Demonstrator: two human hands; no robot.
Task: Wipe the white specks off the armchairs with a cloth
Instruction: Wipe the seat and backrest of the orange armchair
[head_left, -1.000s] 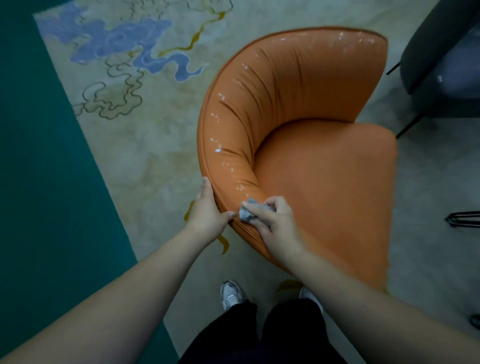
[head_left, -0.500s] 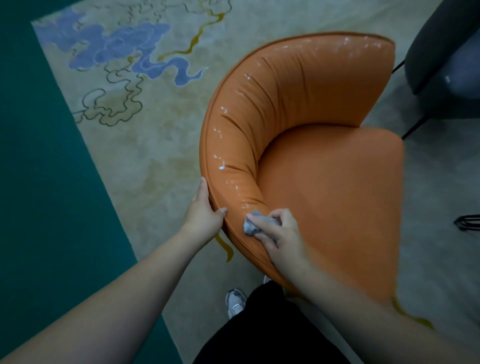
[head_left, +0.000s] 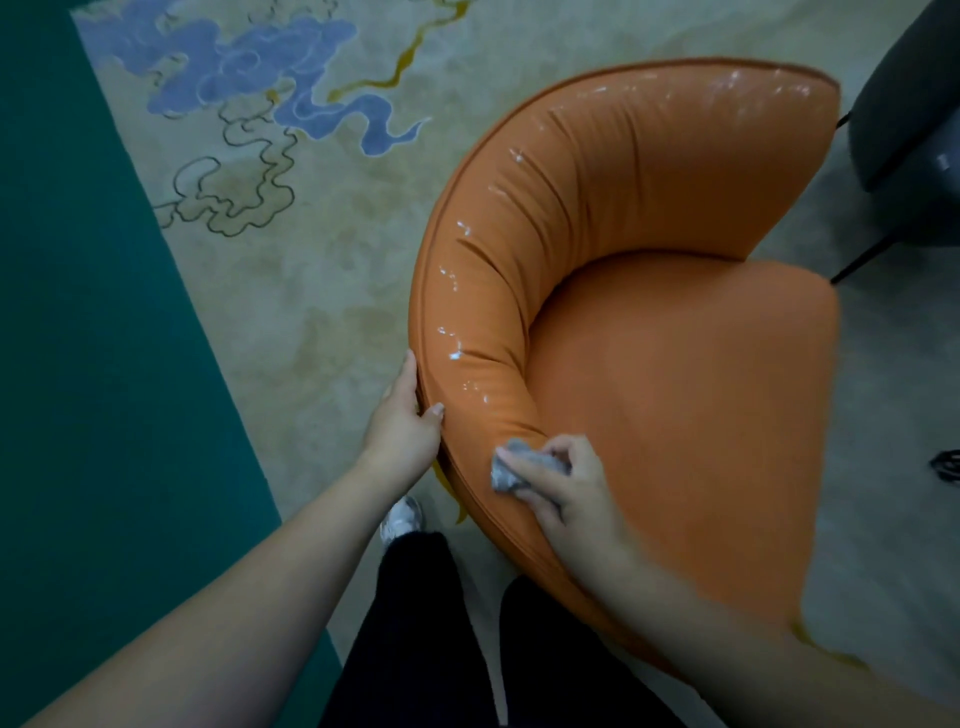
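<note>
— How far along, would you say?

— Barely begun, I'd judge; the right hand (head_left: 563, 491) has its fingers curled round a small crumpled grey cloth (head_left: 511, 465), pressing it on the near end of the curved orange leather armchair (head_left: 675, 395); that end looks clean around the cloth; the left hand (head_left: 408, 423) grips the piped outer edge just beside it, thumb over the top.

— And what's left?

— Most of it; white specks (head_left: 454, 356) dot the padded backrest from just past the left hand all round the curve, with a smeary patch at the far top corner; the leather is smooth, glossy and softly creased; the seat looks plain.

— Other chairs?

— A dark grey armchair (head_left: 909, 104) on thin black legs stands beyond; one pale speck shows on it, I think.
</note>
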